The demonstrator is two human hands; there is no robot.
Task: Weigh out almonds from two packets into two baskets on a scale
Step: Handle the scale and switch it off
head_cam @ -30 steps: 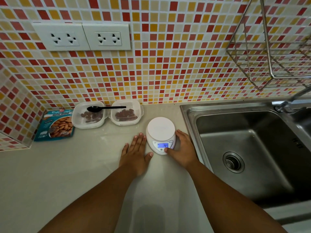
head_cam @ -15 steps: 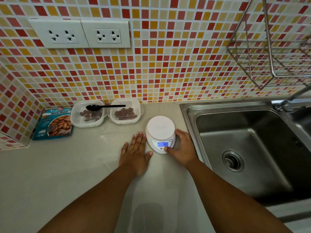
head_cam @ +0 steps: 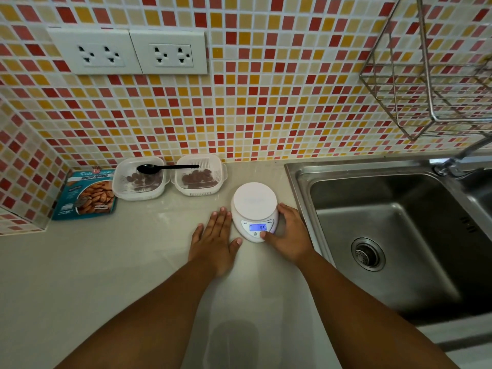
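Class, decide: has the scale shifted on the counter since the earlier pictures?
No. The scale keeps its place beside the sink rim; only the camera drifted.

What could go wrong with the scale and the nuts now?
The scale shows a number though its plate is bare, and the right hand grips its side with the thumb by the buttons; leaning on it could spoil the reading. The spoon lies loosely across both baskets, so lifting one might tip it off. The scale sits close to the sink, so a knock could send it in.
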